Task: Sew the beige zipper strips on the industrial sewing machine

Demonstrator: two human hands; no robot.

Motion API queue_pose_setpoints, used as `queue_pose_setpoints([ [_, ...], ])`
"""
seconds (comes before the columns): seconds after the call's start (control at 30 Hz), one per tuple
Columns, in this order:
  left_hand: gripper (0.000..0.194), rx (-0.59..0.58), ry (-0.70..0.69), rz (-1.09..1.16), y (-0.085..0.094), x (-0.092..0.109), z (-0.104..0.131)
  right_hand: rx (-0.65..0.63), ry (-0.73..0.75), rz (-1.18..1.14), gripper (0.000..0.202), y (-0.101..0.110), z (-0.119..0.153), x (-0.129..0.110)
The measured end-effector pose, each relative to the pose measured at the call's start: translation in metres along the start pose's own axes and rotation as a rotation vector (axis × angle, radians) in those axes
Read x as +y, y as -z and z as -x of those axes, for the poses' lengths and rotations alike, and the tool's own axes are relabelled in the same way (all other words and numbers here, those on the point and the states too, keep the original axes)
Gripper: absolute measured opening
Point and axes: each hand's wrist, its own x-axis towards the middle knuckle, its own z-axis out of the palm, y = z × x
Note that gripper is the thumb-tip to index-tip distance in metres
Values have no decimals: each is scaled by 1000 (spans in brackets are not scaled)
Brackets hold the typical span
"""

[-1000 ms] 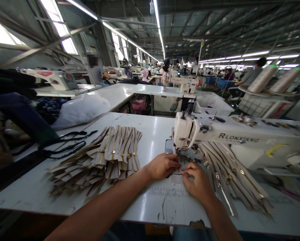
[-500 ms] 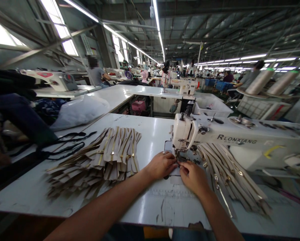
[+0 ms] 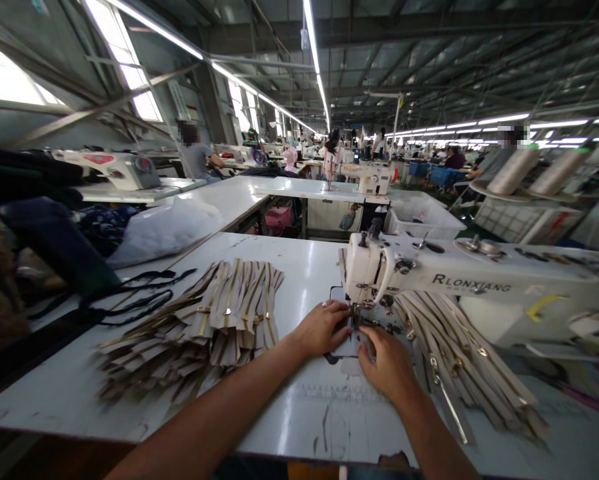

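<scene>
Both hands rest at the needle end of a cream industrial sewing machine (image 3: 459, 283) lettered in black along its arm, which stands on a glossy white worktop (image 3: 309, 270). The left hand (image 3: 322, 328) lies palm down, its fingers flat and together, pressing on a small pale strip of fabric (image 3: 348, 347) that sits on the machine bed just under the presser foot. The right hand (image 3: 387, 363) lies just to the right of it, fingers curled with the tips pushing against the same strip; nothing is clamped in either grip, and both only bear down on the piece. The strip shows between the two hands, its far end at the foot and its near end toward the person.

To the left of the left hand, a fanned stack of beige zippers with brass teeth (image 3: 214, 320) lies on the worktop. A second heap of beige zippers (image 3: 459, 363) trails from under the machine arm, just beside the right hand. Farther left, black cords (image 3: 139, 297) lie coiled near a white plastic bag (image 3: 167, 227).
</scene>
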Motion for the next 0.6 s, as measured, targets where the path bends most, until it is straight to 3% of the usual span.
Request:
queue_pose_setpoints([
  [0.3,36,-84,65,26,3,3,6,166,63,13,27,-19,8,5],
  [0.6,55,-166,159,-45,0,6,9,193,173,48,28,-37,8,25],
])
